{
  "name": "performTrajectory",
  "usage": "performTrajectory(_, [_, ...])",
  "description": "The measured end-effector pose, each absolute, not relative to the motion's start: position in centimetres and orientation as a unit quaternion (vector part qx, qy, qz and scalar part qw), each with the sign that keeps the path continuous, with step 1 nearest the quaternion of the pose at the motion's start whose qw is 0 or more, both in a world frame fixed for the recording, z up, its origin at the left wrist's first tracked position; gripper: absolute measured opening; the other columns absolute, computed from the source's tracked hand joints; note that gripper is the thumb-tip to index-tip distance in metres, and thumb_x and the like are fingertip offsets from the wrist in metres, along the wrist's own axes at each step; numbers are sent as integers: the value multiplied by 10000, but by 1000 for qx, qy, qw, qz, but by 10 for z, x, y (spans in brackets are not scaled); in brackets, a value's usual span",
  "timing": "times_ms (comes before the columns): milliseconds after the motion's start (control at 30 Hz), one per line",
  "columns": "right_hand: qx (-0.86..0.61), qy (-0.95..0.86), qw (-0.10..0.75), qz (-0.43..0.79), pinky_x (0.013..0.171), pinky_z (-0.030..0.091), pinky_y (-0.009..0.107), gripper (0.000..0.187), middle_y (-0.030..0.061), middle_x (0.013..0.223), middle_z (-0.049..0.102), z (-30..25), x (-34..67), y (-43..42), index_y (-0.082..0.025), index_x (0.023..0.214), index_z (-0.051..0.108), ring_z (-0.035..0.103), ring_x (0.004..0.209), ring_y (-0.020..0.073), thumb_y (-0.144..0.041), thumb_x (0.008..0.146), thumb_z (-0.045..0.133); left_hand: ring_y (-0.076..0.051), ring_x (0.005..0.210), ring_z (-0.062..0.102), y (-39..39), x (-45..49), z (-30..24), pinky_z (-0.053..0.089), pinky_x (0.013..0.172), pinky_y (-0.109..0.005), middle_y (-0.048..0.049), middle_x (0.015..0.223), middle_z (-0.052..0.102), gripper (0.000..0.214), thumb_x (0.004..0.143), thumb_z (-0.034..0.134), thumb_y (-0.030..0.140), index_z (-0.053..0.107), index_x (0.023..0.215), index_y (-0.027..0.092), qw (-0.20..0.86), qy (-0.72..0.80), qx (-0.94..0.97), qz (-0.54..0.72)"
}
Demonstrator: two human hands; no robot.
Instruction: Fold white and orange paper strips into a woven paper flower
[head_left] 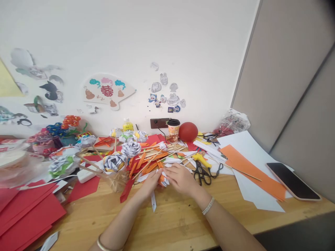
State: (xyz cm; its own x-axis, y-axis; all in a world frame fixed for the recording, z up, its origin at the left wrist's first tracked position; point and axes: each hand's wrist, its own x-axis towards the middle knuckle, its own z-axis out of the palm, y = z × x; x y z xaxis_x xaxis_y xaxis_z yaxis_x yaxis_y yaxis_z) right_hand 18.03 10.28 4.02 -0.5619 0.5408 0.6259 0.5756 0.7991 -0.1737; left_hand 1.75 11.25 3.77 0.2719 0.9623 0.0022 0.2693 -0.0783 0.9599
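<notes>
Both hands meet over the table's front middle, around a small folded paper piece [164, 180] in white and orange, most of it hidden by fingers. From the left, my left hand [150, 183] closes on it. Bent fingers of my right hand [181, 177] press on its other side. A folded white paper strip [153, 202] lies just below my left hand. Behind the hands is a heap of thin wooden sticks [167, 149] and orange paper strips [141, 161]. Black-handled scissors [202, 174] rest right of my right hand, beside a yellow glue gun [201, 160].
Paper flowers [131, 149] on sticks stand to the left. Red paper sheets [28, 212] cover the left front. A paper cup [173, 131] and a red balloon [188, 131] stand near the wall. To the right are an orange sheet [253, 170] and a phone [293, 181].
</notes>
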Motion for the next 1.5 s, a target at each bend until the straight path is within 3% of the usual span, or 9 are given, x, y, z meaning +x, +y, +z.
performTrajectory(133, [-321, -877, 357, -19, 829, 387, 381, 320, 82, 1086, 594, 41, 180, 101, -177, 1132, 527, 479, 952, 210, -251, 835, 435, -160, 591, 526, 106, 21, 43, 456, 548, -286, -52, 706, 564, 416, 749, 369, 504, 558, 853, 149, 547, 481, 584, 359])
performTrajectory(367, [-324, -840, 434, 37, 815, 395, 358, 267, 61, 1015, 626, 41, 178, 100, -207, 1035, 591, 501, 931, 195, -295, 794, 513, -160, 632, 534, 101, 16, 53, 450, 534, -246, -49, 772, 569, 294, 738, 396, 380, 605, 817, 188, 509, 464, 635, 350])
performTrajectory(533, [-320, -847, 424, 18, 830, 376, 383, 267, 66, 1036, 617, 41, 177, 98, -216, 1044, 586, 498, 932, 199, -277, 798, 500, -172, 713, 547, 103, 18, 46, 473, 519, -258, -73, 972, 557, 352, 762, 383, 407, 558, 977, 191, 563, 453, 589, 362])
performTrajectory(700, [-329, -844, 422, 29, 875, 346, 401, 281, 59, 1081, 594, 43, 178, 96, -227, 1069, 572, 463, 992, 209, -282, 805, 494, -201, 782, 548, 103, 19, 45, 497, 531, -286, -85, 972, 561, 378, 738, 451, 437, 555, 995, 180, 601, 433, 556, 377])
performTrajectory(933, [-390, -765, 478, 185, 862, 382, 367, 225, 59, 1006, 615, 36, 179, 110, -217, 988, 613, 514, 964, 183, -243, 809, 480, -188, 819, 536, 103, 16, 45, 505, 581, -278, -68, 1053, 544, 325, 735, 443, 422, 598, 921, 204, 596, 411, 591, 356])
performTrajectory(1167, [-391, -714, 488, 315, 766, 431, 302, 137, 29, 848, 642, 29, 177, 116, -187, 836, 634, 569, 814, 167, -231, 744, 542, -169, 749, 542, 104, 15, 41, 503, 606, -287, -70, 889, 584, 344, 732, 465, 436, 588, 945, 196, 605, 425, 581, 340])
performTrajectory(1500, [-401, -698, 490, 336, 729, 426, 276, 119, 14, 791, 629, 30, 176, 116, -177, 791, 627, 561, 771, 155, -169, 720, 532, -162, 670, 555, 101, 21, 46, 510, 584, -331, -59, 772, 558, 336, 709, 515, 447, 551, 857, 148, 647, 417, 532, 352])
